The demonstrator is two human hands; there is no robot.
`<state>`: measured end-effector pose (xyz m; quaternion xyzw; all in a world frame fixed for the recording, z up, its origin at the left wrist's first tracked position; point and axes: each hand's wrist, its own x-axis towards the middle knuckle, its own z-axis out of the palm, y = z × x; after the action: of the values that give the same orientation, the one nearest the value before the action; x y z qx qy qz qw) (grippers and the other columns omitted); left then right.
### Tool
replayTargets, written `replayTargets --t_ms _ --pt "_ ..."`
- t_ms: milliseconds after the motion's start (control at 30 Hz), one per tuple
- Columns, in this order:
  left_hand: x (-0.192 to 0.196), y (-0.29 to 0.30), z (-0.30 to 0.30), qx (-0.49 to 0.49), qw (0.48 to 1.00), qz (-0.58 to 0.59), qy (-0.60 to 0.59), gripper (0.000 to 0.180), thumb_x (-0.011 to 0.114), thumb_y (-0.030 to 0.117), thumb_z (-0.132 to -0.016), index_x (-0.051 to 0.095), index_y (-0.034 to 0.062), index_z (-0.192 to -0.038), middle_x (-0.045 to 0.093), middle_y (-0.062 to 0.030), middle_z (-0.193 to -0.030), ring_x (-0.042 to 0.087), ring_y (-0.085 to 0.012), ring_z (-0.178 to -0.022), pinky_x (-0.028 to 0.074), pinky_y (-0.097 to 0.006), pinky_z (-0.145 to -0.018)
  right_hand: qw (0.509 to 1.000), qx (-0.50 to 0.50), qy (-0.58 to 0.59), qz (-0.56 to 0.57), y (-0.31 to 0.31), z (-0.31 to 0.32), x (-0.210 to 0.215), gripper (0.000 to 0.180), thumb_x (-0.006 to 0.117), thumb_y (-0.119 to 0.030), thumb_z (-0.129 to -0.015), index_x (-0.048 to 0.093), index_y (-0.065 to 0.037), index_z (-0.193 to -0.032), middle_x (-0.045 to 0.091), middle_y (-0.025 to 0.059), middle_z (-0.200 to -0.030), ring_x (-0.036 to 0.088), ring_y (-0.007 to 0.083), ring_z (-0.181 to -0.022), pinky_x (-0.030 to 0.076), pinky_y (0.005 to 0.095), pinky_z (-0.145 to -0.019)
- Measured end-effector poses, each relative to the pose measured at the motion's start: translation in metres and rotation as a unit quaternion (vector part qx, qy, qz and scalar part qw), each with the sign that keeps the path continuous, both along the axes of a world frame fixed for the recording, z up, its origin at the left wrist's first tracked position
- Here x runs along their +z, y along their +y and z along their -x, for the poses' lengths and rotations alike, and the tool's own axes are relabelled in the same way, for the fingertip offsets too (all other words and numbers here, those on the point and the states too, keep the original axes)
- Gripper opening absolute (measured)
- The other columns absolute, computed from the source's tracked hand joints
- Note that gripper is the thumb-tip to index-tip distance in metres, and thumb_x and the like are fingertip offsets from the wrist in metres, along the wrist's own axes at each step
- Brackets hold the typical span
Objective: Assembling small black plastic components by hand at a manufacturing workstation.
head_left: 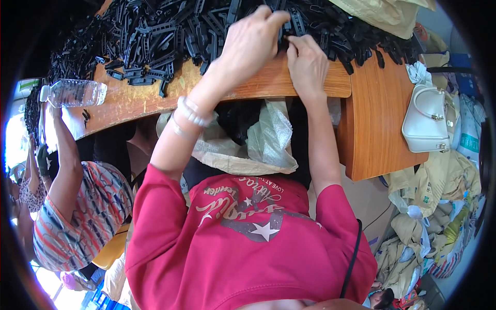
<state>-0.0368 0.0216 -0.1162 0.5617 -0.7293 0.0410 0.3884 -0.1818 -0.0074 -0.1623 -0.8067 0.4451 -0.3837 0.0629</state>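
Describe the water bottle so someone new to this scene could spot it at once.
Start at the wooden table heaped with black plastic parts. Follow its near edge to the person's left, past the heap. There the bottle lies on its side: the only clear, see-through thing on the table, with a white cap.

There is one view only, from a wide fisheye camera worn on the person's head. It looks steeply down over the chest and along both forearms, which rise from the lower middle toward the wooden worktop (258, 85) at the top of the frame. It sits close: the red shirt (248, 243) fills the lower half. Straight edges bow near the dark round rim. A neighbour's striped sleeve (77, 217) shows at the left edge and piled sacks (434, 222) at the right.
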Motion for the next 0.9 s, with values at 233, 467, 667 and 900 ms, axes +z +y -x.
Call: replayTargets --t_ms 233,467,667,900 --pt "0.012 -0.058 -0.006 -0.002 0.990 -0.069 -0.121 0.013 0.056 0.013 -0.086 0.059 0.0002 -0.088 0.058 -0.0198 -0.077 0.061 -0.0355 -0.074 0.051 -0.042 -0.063 0.997 0.001 -0.006 -0.076 0.027 0.014 0.005 0.019 0.072 -0.015 -0.077 0.065 -0.002 -0.089 0.062 0.0116 -0.080 0.062 0.0285 -0.068 0.048 0.0365 -0.062" --pt "0.023 -0.041 -0.013 -0.094 0.973 -0.115 -0.178 0.012 0.056 0.004 -0.076 0.061 -0.0029 -0.085 0.058 -0.0170 -0.087 0.060 -0.0324 -0.076 0.050 -0.041 -0.065 0.996 -0.025 -0.021 -0.087 0.035 0.029 0.011 0.030 0.069 -0.004 -0.076 0.058 0.002 -0.103 0.066 0.0165 -0.081 0.066 0.0284 -0.068 0.050 0.0350 -0.061" --pt "0.046 -0.003 0.012 -0.147 0.972 0.144 0.110 0.012 0.055 0.000 -0.075 0.059 -0.0004 -0.086 0.052 -0.0144 -0.090 0.055 -0.0325 -0.085 0.047 -0.040 -0.075 0.826 0.128 -0.448 -0.317 0.044 0.046 0.022 0.018 0.063 0.003 -0.083 0.058 0.006 -0.101 0.063 0.0117 -0.092 0.065 0.0156 -0.076 0.055 0.0249 -0.068" --pt "0.020 0.036 0.009 -0.141 0.875 -0.264 0.381 0.025 0.066 0.018 -0.087 0.066 -0.0039 -0.099 0.065 -0.0025 -0.071 0.058 -0.0053 -0.059 0.048 -0.022 -0.054 0.840 0.194 -0.422 -0.281 0.052 0.044 0.038 0.019 0.068 0.007 -0.078 0.065 0.007 -0.097 0.064 0.0098 -0.094 0.066 0.0153 -0.081 0.056 0.0251 -0.075"
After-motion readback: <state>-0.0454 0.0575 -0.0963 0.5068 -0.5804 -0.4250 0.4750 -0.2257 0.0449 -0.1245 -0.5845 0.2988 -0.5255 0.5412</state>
